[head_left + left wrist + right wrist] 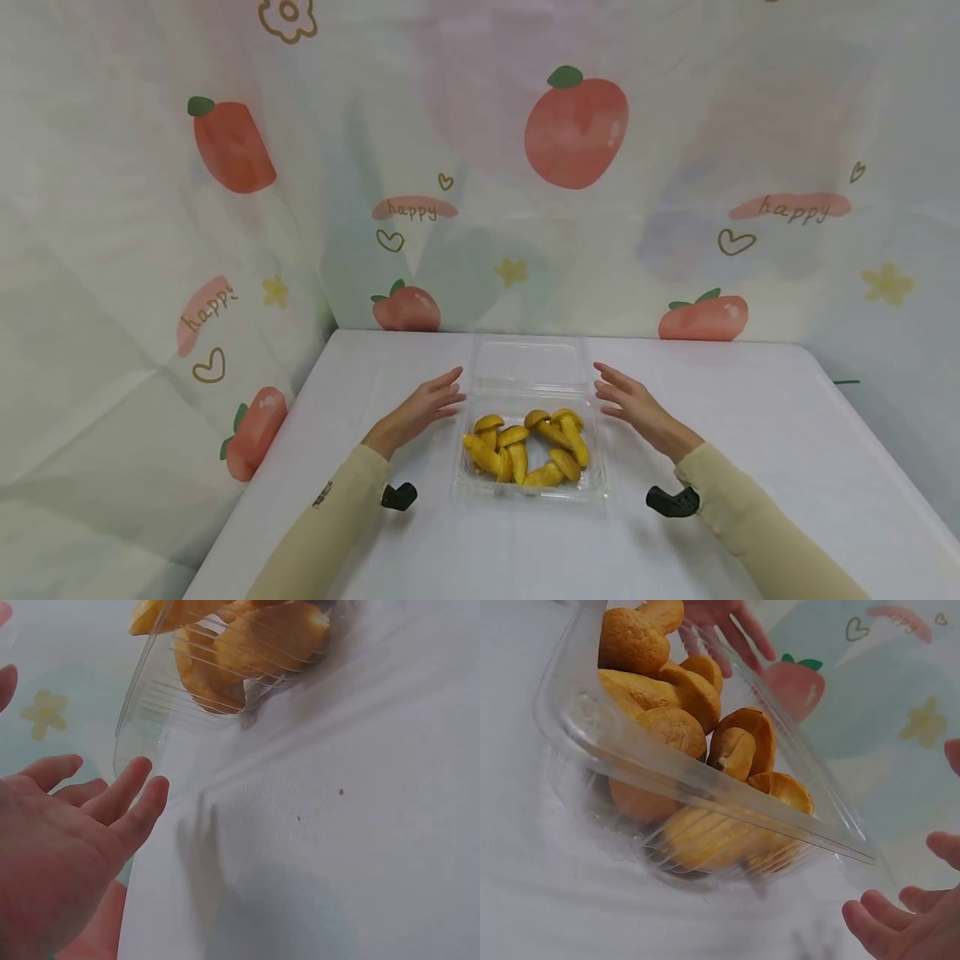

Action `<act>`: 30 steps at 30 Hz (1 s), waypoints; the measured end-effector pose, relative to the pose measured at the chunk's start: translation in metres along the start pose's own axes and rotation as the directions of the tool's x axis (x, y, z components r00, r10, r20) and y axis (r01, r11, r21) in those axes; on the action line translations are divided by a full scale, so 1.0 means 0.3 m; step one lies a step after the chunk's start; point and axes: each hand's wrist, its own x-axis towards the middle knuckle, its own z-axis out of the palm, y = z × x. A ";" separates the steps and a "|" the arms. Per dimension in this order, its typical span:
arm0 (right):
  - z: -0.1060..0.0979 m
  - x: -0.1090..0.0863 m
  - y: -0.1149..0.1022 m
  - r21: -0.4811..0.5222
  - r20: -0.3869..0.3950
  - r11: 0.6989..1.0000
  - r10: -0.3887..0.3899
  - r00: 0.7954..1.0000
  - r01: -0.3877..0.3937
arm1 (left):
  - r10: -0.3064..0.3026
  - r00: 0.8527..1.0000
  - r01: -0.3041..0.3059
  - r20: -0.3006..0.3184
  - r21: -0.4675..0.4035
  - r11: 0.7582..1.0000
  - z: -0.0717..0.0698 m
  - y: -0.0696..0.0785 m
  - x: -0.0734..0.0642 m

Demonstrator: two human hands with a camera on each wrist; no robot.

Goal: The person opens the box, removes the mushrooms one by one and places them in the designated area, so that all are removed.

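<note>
A clear plastic clamshell box [597, 477] sits on the table with its lid [531, 364] folded back, away from me. Several yellow mushrooms [514, 450] lie inside it. My left hand [420, 412] hovers on the box's left side, fingers extended and spread, holding nothing. On the other side, my right hand [642, 414] mirrors it with loosely straight fingers. The left wrist view shows the left hand [82, 832] just off the ribbed box wall [161, 701]. In the right wrist view, the right hand [911, 926] appears beyond the box's corner, apart from the wall [667, 776].
A white cloth covers the table [525, 550]. Behind and to the left hang pale curtains [480, 142] printed with fruit, hearts and flowers. Black wrist devices [399, 497] show below both sleeves. Small dark specks [341, 792] dot the cloth in the left wrist view.
</note>
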 end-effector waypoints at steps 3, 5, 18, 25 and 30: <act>0.013 -0.017 -0.013 -0.030 -0.010 0.999 -0.020 1.000 0.020 | 0.039 0.999 -0.039 0.008 0.096 0.995 -0.004 -0.015 -0.049; 0.023 -0.033 -0.024 -0.055 -0.015 0.998 -0.040 0.999 0.039 | 0.070 0.997 -0.073 0.025 0.180 0.981 0.001 -0.023 -0.086; 0.083 -0.108 -0.048 -0.274 -0.071 0.950 -0.175 0.982 0.149 | 0.214 0.972 -0.234 0.097 0.499 0.834 0.086 -0.067 -0.214; 0.131 -0.130 -0.041 -0.327 -0.046 0.904 -0.306 0.951 0.275 | 0.222 0.969 -0.244 0.107 0.538 0.807 0.106 -0.075 -0.221; 0.146 -0.134 -0.033 -0.385 -0.046 0.864 -0.369 0.928 0.325 | 0.240 0.964 -0.262 0.115 0.563 0.784 0.109 -0.071 -0.216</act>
